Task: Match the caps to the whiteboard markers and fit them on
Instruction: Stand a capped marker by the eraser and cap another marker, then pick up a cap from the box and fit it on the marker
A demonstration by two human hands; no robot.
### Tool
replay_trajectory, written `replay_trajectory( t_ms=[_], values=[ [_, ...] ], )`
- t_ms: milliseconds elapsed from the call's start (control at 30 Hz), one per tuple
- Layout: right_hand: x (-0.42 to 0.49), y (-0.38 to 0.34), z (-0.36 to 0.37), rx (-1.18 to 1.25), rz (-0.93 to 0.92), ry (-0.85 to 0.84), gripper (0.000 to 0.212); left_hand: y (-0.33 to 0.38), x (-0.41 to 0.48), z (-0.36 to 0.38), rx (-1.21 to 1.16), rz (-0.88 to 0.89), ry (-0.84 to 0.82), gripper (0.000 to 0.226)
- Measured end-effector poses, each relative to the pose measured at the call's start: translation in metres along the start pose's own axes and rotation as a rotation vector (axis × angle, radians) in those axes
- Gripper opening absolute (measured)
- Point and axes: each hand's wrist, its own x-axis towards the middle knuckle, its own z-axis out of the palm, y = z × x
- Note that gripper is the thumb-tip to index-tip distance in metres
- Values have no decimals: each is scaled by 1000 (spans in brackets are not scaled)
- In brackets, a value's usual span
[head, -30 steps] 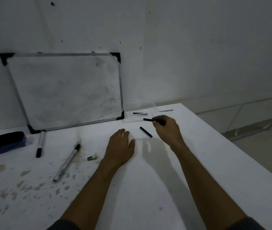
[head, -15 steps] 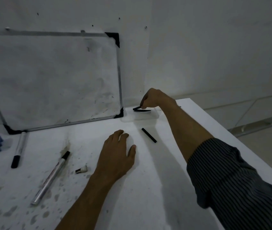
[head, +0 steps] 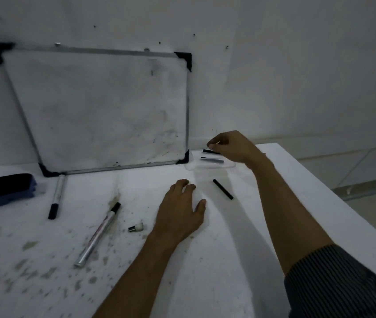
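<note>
reaching into the cap tray at upper right

i am holding my right hand [head: 233,146] over the clear tray [head: 229,165] in the upper right of the frame, fingers curled loosely above the black caps [head: 210,151] lying there; i cannot tell whether the fingertips are actually pinching one. my left hand [head: 180,210] is lying open and flat on the table [head: 216,260] at centre, holding nothing. one loose cap [head: 222,189] is lying between the two hands, its long axis running diagonally from upper left to lower right. the two markers [head: 98,235] are lying left of the left hand, so that hand is nearer them.
</note>
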Motion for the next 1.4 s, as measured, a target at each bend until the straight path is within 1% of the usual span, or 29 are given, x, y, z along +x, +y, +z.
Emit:
replay_trajectory(
  t_ms=[133,200,233,300,400,467,567,600,733,767,867,933,1000,1033,1100,1167,1233,1300,1400],
  values=[
    [-69,-12,27,295,-25,179,16,6,-3,-12,-35,-22,-45,51],
    [-103,-16,46,408,-2,237,16,12,-4,-28,-114,-56,-88,45],
    [-119,-18,57,468,24,248,17,14,-4,-40,-136,-80,-111,44],
    [-145,-20,77,550,102,210,20,15,-2,-72,-88,-129,-120,43],
    [-165,-29,105,548,183,71,24,8,-16,-122,-118,-238,-18,44],
    [-170,-39,123,495,178,39,22,-6,-37,-145,-85,-269,67,45],
    [-172,-62,151,383,176,80,18,-37,-71,-159,-7,-304,135,39],
    [-174,-70,160,358,175,107,16,-48,-83,-159,-1,-310,148,40],
    [-179,-90,190,195,88,276,16,-80,-129,-142,131,-338,196,58],
    [-180,-91,192,173,64,278,17,-85,-135,-138,160,-340,204,56],
    [-182,-87,193,254,-45,226,20,-90,-134,-132,147,-334,215,37],
    [-187,-84,194,222,-176,245,31,-89,-132,-134,85,-320,218,28],
    [-190,-87,194,59,-315,265,42,-89,-131,-138,-45,-276,212,25],
    [-191,-89,194,-25,-375,278,45,-90,-131,-140,-140,-245,189,25],
    [-192,-95,194,-140,-458,302,41,-89,-133,-144,-328,-203,147,25],
    [-192,-98,193,-175,-476,333,32,-87,-133,-147,-511,-217,177,23],
    [-193,-98,193,-135,-456,348,27,-87,-133,-148,-681,-255,251,32],
    [-195,-100,195,-25,-421,335,26,-84,-132,-147,-867,-291,308,41],
    [-200,-107,195,161,-339,280,27,-73,-130,-141,-1152,-307,294,51]
  ],
)
